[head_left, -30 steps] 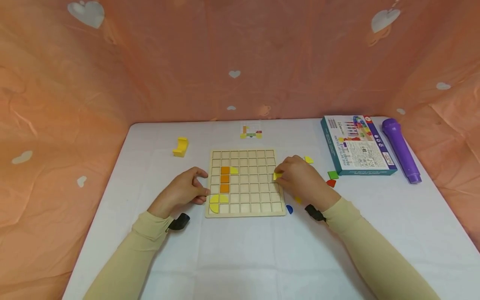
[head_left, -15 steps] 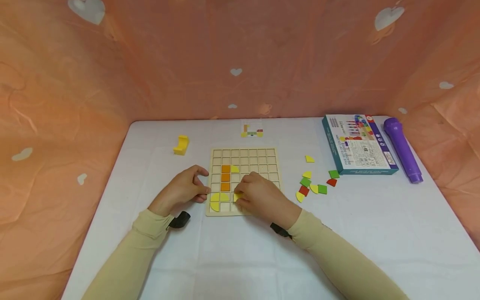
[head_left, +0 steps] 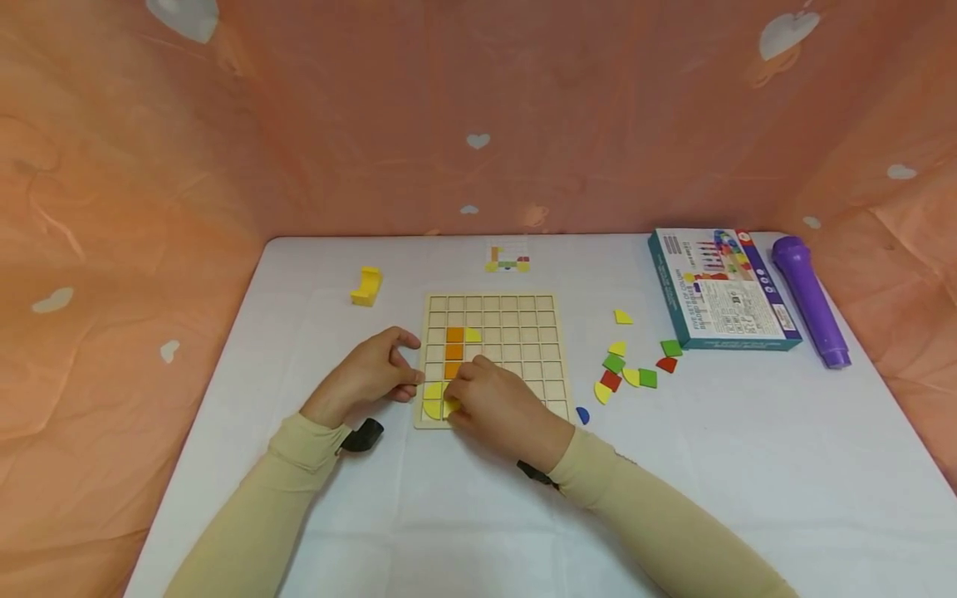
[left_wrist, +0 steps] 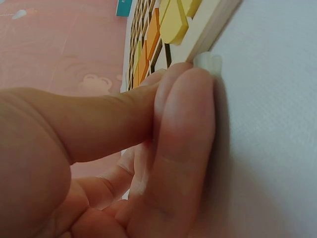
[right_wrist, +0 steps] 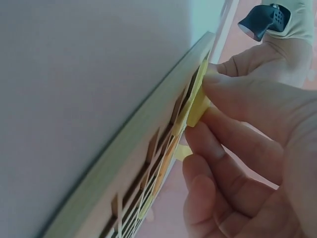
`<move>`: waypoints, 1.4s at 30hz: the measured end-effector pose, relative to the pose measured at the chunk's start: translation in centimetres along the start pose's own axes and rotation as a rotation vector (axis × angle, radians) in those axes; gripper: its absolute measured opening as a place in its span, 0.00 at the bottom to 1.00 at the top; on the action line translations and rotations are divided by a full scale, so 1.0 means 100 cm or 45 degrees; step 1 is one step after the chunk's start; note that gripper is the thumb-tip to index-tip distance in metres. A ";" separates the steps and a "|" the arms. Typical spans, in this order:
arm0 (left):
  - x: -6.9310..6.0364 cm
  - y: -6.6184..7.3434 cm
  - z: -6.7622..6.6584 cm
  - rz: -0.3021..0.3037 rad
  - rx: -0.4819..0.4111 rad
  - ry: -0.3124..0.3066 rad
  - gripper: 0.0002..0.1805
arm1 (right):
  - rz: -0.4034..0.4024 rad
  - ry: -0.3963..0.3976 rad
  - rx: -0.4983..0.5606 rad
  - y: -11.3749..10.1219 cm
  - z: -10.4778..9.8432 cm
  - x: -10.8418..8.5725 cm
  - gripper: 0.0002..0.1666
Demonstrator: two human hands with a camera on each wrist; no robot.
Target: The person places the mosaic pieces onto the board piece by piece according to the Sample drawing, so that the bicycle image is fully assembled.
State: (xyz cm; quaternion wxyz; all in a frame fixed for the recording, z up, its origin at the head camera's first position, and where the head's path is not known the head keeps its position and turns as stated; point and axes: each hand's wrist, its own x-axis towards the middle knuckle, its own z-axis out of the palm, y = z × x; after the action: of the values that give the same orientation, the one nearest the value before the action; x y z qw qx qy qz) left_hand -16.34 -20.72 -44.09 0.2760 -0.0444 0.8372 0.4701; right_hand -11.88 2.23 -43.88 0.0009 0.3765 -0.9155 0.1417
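My right hand (head_left: 504, 411) is over the lower left corner of the wooden grid board (head_left: 492, 295), pinching a yellow quarter-circle tile (right_wrist: 199, 106) between thumb and fingers. In the right wrist view that tile lies at the board's surface, beside other yellow pieces. My left hand (head_left: 366, 374) rests at the board's left edge, its fingertips touching the side and nothing held. Orange square tiles (head_left: 454, 352) form a column on the board, with a yellow quarter tile (head_left: 473, 335) at its upper right. Below the column, more yellow tiles (head_left: 432, 390) sit in the corner cells, partly hidden by my right hand.
Right of the board lie loose green, red and yellow tiles (head_left: 614, 363) and a blue half-circle tile (head_left: 582, 415). Behind the board is a pattern card (head_left: 507, 255). A yellow block (head_left: 366, 286) stands at back left; a box (head_left: 721, 291) and purple microphone-shaped object (head_left: 810, 301) lie at back right.
My right hand has carried the yellow tile leftward across the board, from its right edge to the lower left corner. The left hand has stayed at the left edge.
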 end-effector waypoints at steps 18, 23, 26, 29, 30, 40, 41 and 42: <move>0.000 0.001 0.000 0.004 -0.006 -0.010 0.30 | 0.036 -0.012 0.004 -0.003 0.002 -0.002 0.06; 0.000 0.001 0.000 -0.004 -0.004 -0.008 0.31 | 0.044 -0.013 0.002 -0.003 0.002 -0.001 0.07; 0.000 0.001 -0.001 -0.009 0.001 -0.006 0.31 | 0.039 -0.017 0.011 -0.003 0.001 -0.001 0.07; 0.000 0.002 0.000 -0.009 0.004 -0.005 0.31 | 0.031 -0.002 0.040 0.002 -0.003 -0.002 0.06; 0.000 0.002 0.000 -0.009 0.007 -0.004 0.31 | 0.029 0.011 0.055 0.005 -0.006 -0.004 0.06; -0.002 0.003 0.002 -0.042 -0.009 -0.001 0.32 | 0.191 0.145 0.055 0.057 -0.040 -0.046 0.08; -0.002 0.004 0.002 -0.042 -0.007 0.004 0.32 | 0.214 0.145 0.046 0.064 -0.043 -0.053 0.09; -0.003 0.004 0.002 -0.036 0.002 0.005 0.32 | 0.240 0.140 0.036 0.071 -0.048 -0.060 0.09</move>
State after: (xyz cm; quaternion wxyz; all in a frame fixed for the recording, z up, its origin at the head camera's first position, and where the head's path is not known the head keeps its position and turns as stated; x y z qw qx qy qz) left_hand -16.18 -20.43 -43.73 0.2809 -0.0571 0.8374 0.4655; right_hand -12.94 12.40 -41.80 0.0324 0.2805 -0.9433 0.1746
